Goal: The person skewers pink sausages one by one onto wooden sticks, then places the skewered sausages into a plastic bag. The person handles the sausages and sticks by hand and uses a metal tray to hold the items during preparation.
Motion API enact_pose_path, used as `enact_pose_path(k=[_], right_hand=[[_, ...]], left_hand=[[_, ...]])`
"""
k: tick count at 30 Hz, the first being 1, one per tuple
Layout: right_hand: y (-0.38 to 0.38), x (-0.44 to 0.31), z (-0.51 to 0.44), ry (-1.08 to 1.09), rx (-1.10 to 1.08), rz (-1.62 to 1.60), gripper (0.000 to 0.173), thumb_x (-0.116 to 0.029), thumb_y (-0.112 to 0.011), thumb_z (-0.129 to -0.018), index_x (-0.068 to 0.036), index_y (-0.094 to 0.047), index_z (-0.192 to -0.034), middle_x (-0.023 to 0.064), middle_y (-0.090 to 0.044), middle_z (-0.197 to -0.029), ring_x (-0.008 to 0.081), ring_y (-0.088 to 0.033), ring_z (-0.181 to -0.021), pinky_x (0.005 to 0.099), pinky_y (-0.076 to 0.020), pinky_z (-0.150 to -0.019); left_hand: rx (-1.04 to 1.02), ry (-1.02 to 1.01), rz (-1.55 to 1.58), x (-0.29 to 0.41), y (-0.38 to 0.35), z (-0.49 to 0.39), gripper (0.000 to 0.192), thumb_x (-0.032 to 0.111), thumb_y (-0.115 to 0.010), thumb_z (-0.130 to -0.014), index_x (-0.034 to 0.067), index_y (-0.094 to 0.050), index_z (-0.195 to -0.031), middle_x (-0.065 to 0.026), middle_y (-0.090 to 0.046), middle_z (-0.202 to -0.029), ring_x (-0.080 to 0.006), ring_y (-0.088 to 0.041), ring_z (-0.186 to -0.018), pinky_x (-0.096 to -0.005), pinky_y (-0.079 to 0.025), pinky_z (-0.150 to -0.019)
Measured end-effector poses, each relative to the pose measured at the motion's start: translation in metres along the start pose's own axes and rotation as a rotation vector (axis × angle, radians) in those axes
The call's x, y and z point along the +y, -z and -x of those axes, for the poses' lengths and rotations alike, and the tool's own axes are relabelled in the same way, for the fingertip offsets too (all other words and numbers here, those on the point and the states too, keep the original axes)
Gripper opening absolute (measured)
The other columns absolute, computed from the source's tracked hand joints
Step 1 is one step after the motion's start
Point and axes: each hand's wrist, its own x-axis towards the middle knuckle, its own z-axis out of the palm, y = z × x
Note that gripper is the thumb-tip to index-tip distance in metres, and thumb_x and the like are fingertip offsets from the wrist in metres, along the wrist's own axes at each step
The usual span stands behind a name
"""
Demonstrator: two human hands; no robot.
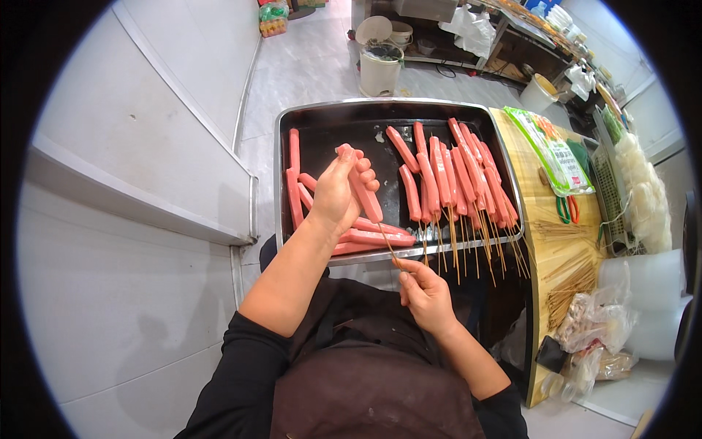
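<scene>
My left hand (pixel 341 186) is wrapped around a pink sausage (pixel 366 200) above a dark metal tray (pixel 389 112). A bamboo skewer (pixel 388 240) enters the sausage's lower end. Its other end is pinched between the thumb and fingers of my right hand (pixel 423 293), just outside the tray's near edge. Loose sausages without visible sticks (pixel 378 237) lie on the tray's left side and under my left arm. On the right side, a pile of skewered sausages (pixel 458 170) rests with its sticks hanging over the near rim.
Right of the tray, a wooden board (pixel 535 203) bears loose bamboo skewers (pixel 573 285), a printed plastic package (pixel 551 148), scissors (pixel 567 208) and a phone (pixel 551 353). A white wall (pixel 164 181) stands close on the left. Beyond the tray is a white bucket (pixel 380 71) on the floor.
</scene>
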Motion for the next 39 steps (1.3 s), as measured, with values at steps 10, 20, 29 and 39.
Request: enact_pose_path(k=[10, 20, 29, 39], right_hand=[[-0.008, -0.012, -0.024, 0.000, 0.031, -0.100, 0.027, -0.010, -0.059, -0.107, 0.002, -0.064, -0.131, -0.0006, -0.059, -0.074, 0.0061, -0.054, -0.063, 0.0231, -0.0446, -0.058], [0.051, -0.030, -0.075, 0.165, 0.279, 0.391, 0.023, -0.015, -0.056, -0.107, 0.002, -0.067, -0.119, 0.0048, -0.065, -0.073, 0.0100, -0.060, -0.062, 0.0275, -0.0477, -0.058], [0.117, -0.052, -0.075, 0.121, 0.478, 1.005, 0.027, -0.021, -0.061, -0.100, 0.001, -0.071, -0.112, 0.0271, -0.073, -0.099, 0.0439, -0.072, -0.095, 0.0506, -0.0559, -0.086], [0.341, -0.048, 0.041, -0.248, 1.130, 1.021, 0.037, -0.035, -0.062, -0.094, -0.002, -0.073, -0.107, 0.0220, -0.075, -0.101, 0.0392, -0.071, -0.100, 0.0471, -0.0545, -0.090]], left_hand=[[-0.041, 0.040, -0.002, -0.023, -0.012, 0.014, 0.028, 0.038, -0.054, -0.111, 0.010, -0.052, -0.105, -0.0005, -0.051, -0.085, -0.0131, -0.052, -0.076, -0.0318, -0.049, -0.073], [0.048, -0.071, -1.156, -0.030, 0.026, -0.007, 0.055, 0.040, -0.062, -0.105, -0.004, -0.053, -0.137, -0.0192, -0.066, -0.127, -0.0310, -0.065, -0.119, -0.0416, -0.051, -0.102], [-0.510, -0.086, -2.021, -0.020, 0.025, 0.027, 0.035, 0.032, -0.076, -0.088, 0.007, -0.074, -0.112, -0.0129, -0.069, -0.112, -0.0342, -0.062, -0.110, -0.0448, -0.049, -0.102], [-0.523, 0.139, -2.081, -0.014, 0.000, 0.029, 0.045, 0.031, -0.079, -0.084, 0.006, -0.072, -0.121, -0.0136, -0.066, -0.125, -0.0327, -0.059, -0.123, -0.0415, -0.047, -0.108]])
